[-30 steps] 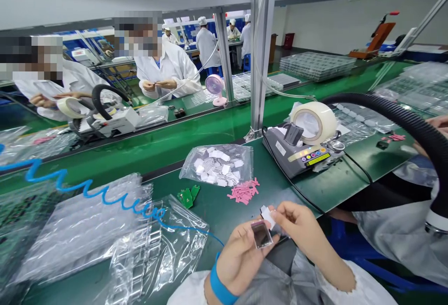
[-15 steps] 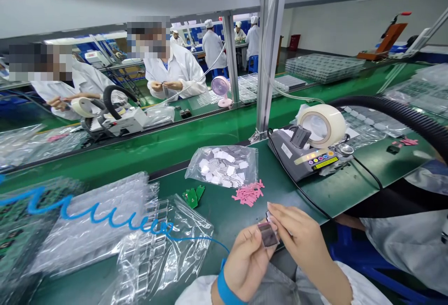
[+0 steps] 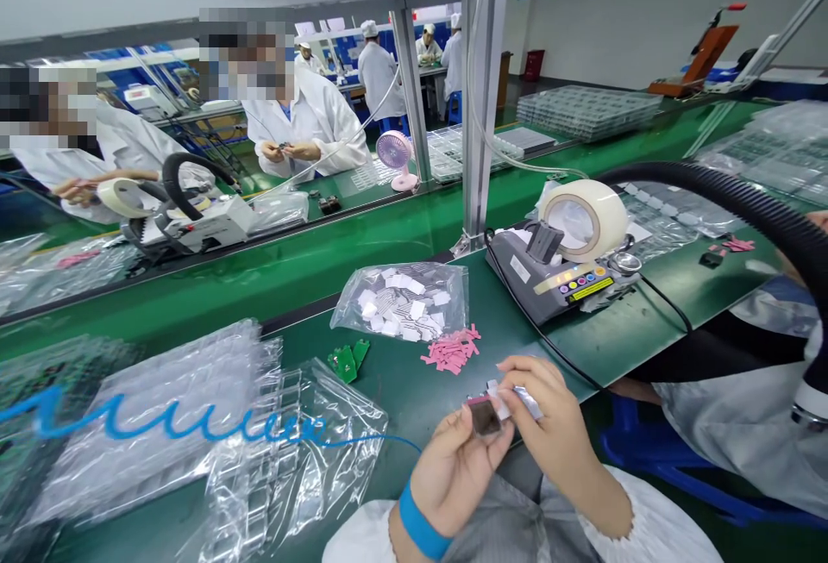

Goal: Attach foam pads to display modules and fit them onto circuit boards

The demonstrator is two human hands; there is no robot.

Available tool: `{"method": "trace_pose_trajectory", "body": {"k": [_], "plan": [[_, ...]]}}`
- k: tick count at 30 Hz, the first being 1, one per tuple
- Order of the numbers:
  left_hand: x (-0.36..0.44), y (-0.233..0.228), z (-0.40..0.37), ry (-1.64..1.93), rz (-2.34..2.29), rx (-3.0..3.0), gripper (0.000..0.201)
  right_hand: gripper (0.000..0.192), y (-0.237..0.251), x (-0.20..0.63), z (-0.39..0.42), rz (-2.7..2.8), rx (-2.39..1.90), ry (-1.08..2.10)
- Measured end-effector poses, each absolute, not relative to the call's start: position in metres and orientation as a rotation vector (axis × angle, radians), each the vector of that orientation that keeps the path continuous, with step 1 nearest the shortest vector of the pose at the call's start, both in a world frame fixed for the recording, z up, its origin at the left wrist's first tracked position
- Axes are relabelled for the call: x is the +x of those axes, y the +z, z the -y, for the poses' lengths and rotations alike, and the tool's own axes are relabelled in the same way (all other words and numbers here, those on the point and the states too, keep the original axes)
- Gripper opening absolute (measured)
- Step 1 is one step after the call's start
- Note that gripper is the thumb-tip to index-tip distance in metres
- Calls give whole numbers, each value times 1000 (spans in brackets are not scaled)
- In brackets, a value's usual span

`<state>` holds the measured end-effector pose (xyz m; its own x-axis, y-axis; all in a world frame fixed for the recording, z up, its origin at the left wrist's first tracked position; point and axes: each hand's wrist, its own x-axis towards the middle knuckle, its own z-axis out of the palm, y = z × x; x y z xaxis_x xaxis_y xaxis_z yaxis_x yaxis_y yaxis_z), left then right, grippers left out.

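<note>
Left hand [image 3: 453, 468]: holds the small dark square module with pink edge [image 3: 484, 415] between thumb and fingers.
Right hand [image 3: 549, 425]: pinches a white strip [image 3: 499, 400] touching the module.
Module place: above the table's near edge.
Nearby: pink paper tabs [image 3: 451, 349], clear bag of white pieces [image 3: 404, 300].

Surface [image 3: 401, 244] green. Wrist strap [image 3: 419, 528] blue with blue coiled cord [image 3: 161, 425]. Paper slips [image 3: 451, 349] pink, tape roll [image 3: 586, 218] cream, small panel [image 3: 484, 415] dark.
</note>
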<state>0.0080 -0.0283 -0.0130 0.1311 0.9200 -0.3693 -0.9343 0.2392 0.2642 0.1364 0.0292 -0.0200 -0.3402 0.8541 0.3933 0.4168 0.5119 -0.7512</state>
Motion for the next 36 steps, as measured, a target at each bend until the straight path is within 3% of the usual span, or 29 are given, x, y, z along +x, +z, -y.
{"method": "trace_pose_trajectory", "body": {"k": [9, 13, 18, 21, 28, 36], "plan": [[-5, -12, 19, 1173, -458, 11, 28, 17, -76, 183, -42, 1792, -1344, 857], [2, -7, 24, 1113, -423, 25, 29, 26, -65, 180, -41, 1751, -1278, 957], [11, 0, 27, 1119, -374, 10, 21, 31, -34, 167, -34, 1372, -792, 1867], [13, 0, 27, 1117, -377, 3, 22, 28, -32, 160, -29, 1082, -604, 2131], [11, 0, 29, 991, -354, 80, 31, 29, -42, 152, -29, 708, -594, 2164], [15, -2, 30, 863, -427, -35, 35, 23, -45, 172, -76, 828, -657, 1944]]}}
